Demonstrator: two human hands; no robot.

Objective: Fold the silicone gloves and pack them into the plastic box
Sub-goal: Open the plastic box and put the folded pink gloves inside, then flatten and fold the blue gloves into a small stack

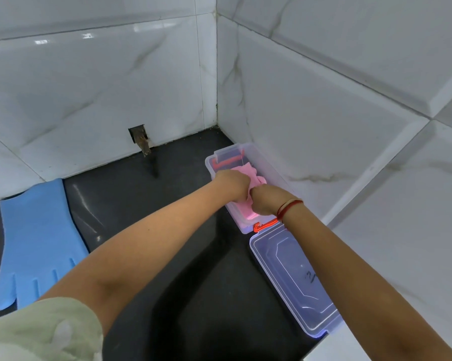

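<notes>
Pressing soft folded pink glove [245,175] into clear rectangular box [265,162], left hand [231,185] and right hand [267,201] grip it closed.

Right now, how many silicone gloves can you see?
2. The blue glove lies flat on the dark counter at left; the pink glove is in the plastic box under both hands. Others may be hidden beneath.

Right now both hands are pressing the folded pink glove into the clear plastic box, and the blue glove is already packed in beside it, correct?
Not quite. The head view shows both hands, left hand and right hand, pressing the pink glove into the plastic box, but the blue glove still lies flat and unfolded on the dark counter, far left of the box.
</notes>
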